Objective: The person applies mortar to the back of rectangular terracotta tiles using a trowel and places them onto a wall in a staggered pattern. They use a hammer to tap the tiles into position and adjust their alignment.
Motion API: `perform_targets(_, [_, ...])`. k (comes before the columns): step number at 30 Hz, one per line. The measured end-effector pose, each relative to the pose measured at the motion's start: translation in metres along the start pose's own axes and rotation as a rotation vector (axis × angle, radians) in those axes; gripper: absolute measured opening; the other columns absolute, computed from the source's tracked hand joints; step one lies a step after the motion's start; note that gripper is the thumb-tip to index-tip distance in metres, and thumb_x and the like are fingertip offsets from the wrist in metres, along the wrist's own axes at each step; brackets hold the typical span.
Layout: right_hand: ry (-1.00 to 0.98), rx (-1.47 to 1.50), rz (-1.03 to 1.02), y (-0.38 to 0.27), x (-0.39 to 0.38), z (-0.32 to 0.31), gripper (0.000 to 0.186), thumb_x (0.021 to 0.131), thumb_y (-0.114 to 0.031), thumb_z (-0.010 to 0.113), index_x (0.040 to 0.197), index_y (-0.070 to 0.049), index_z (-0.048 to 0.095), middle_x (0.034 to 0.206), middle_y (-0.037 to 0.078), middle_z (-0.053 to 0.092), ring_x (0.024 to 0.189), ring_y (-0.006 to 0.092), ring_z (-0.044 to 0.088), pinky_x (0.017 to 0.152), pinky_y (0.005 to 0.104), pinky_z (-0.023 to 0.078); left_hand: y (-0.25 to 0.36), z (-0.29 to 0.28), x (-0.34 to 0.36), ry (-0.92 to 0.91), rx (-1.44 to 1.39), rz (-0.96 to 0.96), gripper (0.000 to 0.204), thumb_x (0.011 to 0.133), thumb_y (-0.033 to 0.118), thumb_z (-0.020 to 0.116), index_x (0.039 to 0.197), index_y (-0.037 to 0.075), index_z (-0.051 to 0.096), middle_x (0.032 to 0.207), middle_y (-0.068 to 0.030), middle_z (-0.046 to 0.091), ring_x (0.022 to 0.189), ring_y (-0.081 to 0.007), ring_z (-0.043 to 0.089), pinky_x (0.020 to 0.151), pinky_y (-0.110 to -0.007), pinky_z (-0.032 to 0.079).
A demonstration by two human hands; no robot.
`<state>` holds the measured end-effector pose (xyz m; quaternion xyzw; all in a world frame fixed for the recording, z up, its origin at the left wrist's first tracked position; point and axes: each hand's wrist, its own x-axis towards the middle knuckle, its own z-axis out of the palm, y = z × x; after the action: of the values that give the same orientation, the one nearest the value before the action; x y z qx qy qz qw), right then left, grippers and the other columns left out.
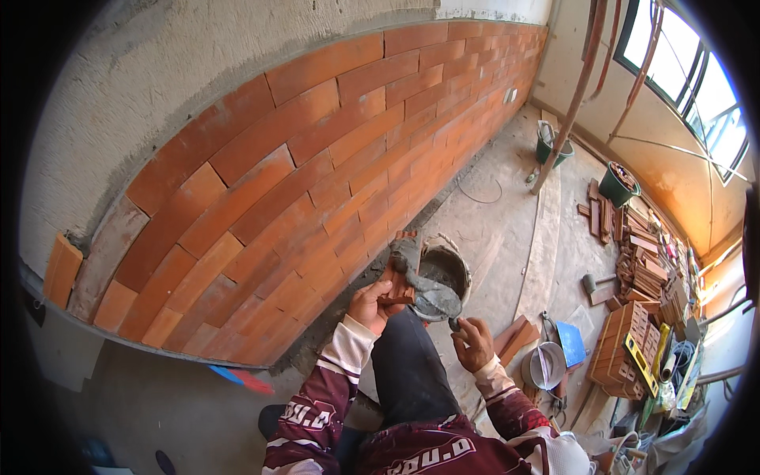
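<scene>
The left hand is clamped on a thin red brick tile loaded with grey mortar, held just at nine o'clock of the mortar bucket. The right hand is closed around a trowel whose blade lies on the mortar. Likely risks: the heavy lump could slide off the tilted tile onto the dark trouser knee or the floor, and a smeared face would foul the finished brick wall at eleven o'clock

Orange-red brick slips on grey render; grey mortar in bucket; green buckets; maroon-and-white patterned sleeves; blue board.
</scene>
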<state>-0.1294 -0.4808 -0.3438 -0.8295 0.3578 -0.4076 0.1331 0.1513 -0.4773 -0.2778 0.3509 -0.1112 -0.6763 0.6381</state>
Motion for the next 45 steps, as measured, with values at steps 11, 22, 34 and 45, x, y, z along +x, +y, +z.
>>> perform_targets(11, [-0.147,0.136,0.140,-0.027,0.039,-0.051,0.042,0.077,-0.007,0.070,0.118,-0.003,0.059,0.095,0.018,0.063,0.087,0.0349,0.064,0.069,0.0391,0.052,-0.012,-0.034,-0.004,-0.126,0.160,-0.013,0.027,0.094,0.018,0.059,0.111,-0.002,0.064,0.098,-0.0109,0.071,0.083,-0.0202,0.071,0.064,-0.030,0.061])
perform_targets(22, [-0.294,1.091,0.752,0.009,0.078,-0.046,0.037,0.099,-0.036,0.054,0.108,0.000,0.059,0.077,0.008,0.064,0.053,0.0130,0.056,0.047,0.0270,0.044,-0.010,-0.035,-0.036,-0.315,0.238,0.039,0.043,0.092,0.016,0.060,0.126,-0.009,0.057,0.110,-0.0121,0.068,0.096,-0.0174,0.067,0.087,-0.032,0.053])
perform_targets(34, [-0.658,0.777,0.894,0.034,0.068,-0.091,0.040,0.100,-0.039,0.053,0.092,-0.001,0.063,0.072,0.006,0.061,0.053,0.0120,0.054,0.047,0.0272,0.044,-0.006,-0.041,-0.035,-0.230,0.208,0.110,0.037,0.093,0.016,0.060,0.124,-0.006,0.059,0.109,-0.0110,0.068,0.094,-0.0179,0.068,0.084,-0.032,0.055])
perform_targets(45, [-0.939,-0.568,0.405,0.103,0.108,0.025,0.033,0.094,-0.029,0.049,0.098,-0.006,0.072,0.093,0.017,0.071,0.088,0.0368,0.069,0.072,0.0462,0.055,-0.013,-0.051,-0.054,-0.035,0.275,0.162,0.036,0.095,0.016,0.057,0.124,-0.005,0.057,0.108,-0.0107,0.068,0.090,-0.0192,0.069,0.076,-0.034,0.060])
